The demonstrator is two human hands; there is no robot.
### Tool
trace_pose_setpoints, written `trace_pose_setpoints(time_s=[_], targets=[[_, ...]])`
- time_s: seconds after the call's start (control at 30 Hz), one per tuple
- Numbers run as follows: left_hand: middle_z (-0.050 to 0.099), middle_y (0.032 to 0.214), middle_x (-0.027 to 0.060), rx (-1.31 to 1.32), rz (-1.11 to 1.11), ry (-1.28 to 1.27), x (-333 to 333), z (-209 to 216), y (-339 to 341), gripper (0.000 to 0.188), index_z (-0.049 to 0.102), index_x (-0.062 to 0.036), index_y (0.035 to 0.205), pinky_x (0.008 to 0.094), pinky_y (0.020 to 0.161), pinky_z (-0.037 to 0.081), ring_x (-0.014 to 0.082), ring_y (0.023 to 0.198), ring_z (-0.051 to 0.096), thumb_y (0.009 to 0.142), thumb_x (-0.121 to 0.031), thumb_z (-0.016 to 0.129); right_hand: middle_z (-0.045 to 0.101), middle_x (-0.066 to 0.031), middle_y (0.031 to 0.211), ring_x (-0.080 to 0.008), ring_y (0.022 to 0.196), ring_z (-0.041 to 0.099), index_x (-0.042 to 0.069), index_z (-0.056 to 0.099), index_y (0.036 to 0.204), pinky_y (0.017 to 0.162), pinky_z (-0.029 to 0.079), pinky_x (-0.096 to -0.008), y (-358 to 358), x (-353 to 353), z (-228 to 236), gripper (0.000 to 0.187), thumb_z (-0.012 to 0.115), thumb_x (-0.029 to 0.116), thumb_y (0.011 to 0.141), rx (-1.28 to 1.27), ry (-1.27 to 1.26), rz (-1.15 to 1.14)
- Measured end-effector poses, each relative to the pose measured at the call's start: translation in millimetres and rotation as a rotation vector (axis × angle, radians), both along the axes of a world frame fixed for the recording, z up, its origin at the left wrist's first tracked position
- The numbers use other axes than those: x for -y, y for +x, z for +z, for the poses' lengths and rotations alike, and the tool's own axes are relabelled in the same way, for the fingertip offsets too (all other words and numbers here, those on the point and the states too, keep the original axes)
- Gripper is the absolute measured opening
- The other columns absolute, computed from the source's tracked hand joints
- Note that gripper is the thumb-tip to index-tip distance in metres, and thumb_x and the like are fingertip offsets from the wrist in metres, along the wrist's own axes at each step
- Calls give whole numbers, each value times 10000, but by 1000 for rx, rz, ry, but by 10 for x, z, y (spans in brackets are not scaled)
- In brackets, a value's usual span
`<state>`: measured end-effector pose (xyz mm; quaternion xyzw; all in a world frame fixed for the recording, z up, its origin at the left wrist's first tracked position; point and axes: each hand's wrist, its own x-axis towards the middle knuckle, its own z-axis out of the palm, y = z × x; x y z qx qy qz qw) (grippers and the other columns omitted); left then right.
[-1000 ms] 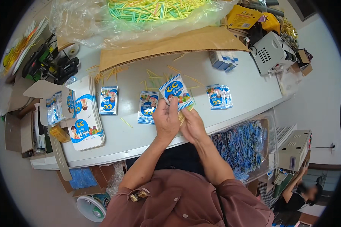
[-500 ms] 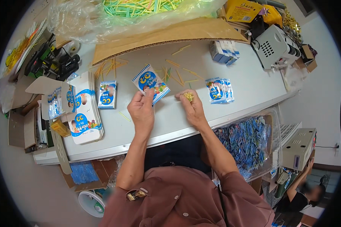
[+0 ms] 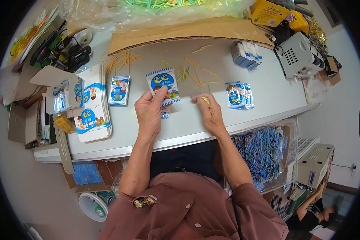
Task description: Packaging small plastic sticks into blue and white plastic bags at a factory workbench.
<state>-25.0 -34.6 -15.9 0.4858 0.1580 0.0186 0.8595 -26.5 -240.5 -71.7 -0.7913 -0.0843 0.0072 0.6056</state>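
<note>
Held upright between the thumb and fingers of my left hand is a blue and white printed sachet. Part of another small packet shows just below that sachet, beside my palm. My right hand is closed around a bundle of thin yellow sticks, whose ends show above the fingers. Loose orange, yellow and green sticks lie on the table beyond both hands. To the right sits a small overlapping row of similar sachets, and to the left a stack of them.
Flat printed cartons stand at the left beside an open carton of sachets. A cardboard flap and a plastic bag of sticks border the far side. A bin of blue packets stands below right; a co-worker is beyond.
The sachet in my left hand has turned from tilted to nearly upright. My right hand has rotated a little, and its stick bundle shows less. The whole view has shifted slightly.
</note>
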Motion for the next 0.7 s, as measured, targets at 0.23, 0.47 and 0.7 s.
trace_pose_setpoints(time_s=[0.23, 0.47, 0.7], targets=[[710, 884, 72, 61, -9, 17, -48, 6, -15, 206, 690, 47, 1005, 201, 644, 513, 75, 746, 645, 903, -130, 717, 694, -151, 1077, -196, 1026, 639, -13, 526, 1127, 941, 478, -312, 69, 26, 40, 230, 460, 191, 1042, -58, 273, -149], [693, 829, 43, 75, 31, 95, -226, -87, -67, 208, 693, 39, 1001, 183, 619, 473, 47, 700, 601, 910, -147, 711, 700, -177, 934, -230, 869, 672, -34, 583, 1050, 808, 507, -328, 232, -183, 383, 222, 499, 166, 1001, 63, -227, -122], [692, 819, 39, 71, 58, 147, -295, -99, -93, 191, 699, 32, 977, 192, 619, 467, 44, 699, 598, 912, -147, 708, 657, -280, 876, -456, 827, 627, -49, 618, 993, 740, 507, -431, 826, -243, 390, 211, 517, 129, 944, 152, -691, -27]])
